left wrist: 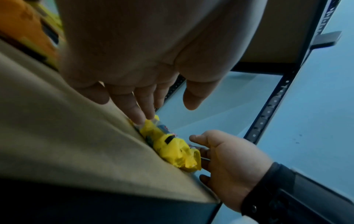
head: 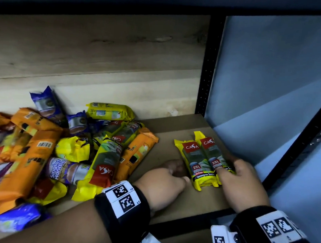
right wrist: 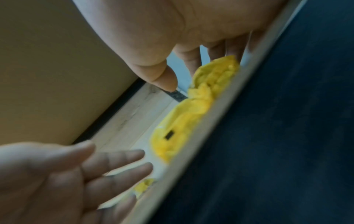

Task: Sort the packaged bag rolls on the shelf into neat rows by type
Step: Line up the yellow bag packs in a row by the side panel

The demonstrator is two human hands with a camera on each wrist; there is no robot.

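Observation:
Two yellow CASA 25L packs lie side by side at the right end of the shelf, the left pack (head: 195,161) touching the right pack (head: 212,154). My left hand (head: 169,178) reaches in from the left, and its straight fingers (left wrist: 141,115) touch the left pack's side. My right hand (head: 240,180) rests against the right pack's near end, thumb on top. In the wrist views the yellow packs (left wrist: 168,145) (right wrist: 180,131) lie between both hands. A mixed pile of orange, yellow and blue packs (head: 60,152) fills the shelf's left half.
The brown shelf board (head: 163,146) shows bare between the pile and the two packs. A black perforated upright (head: 206,67) and a pale blue wall (head: 271,71) close the right side. The shelf's dark front edge (head: 177,227) runs under my wrists.

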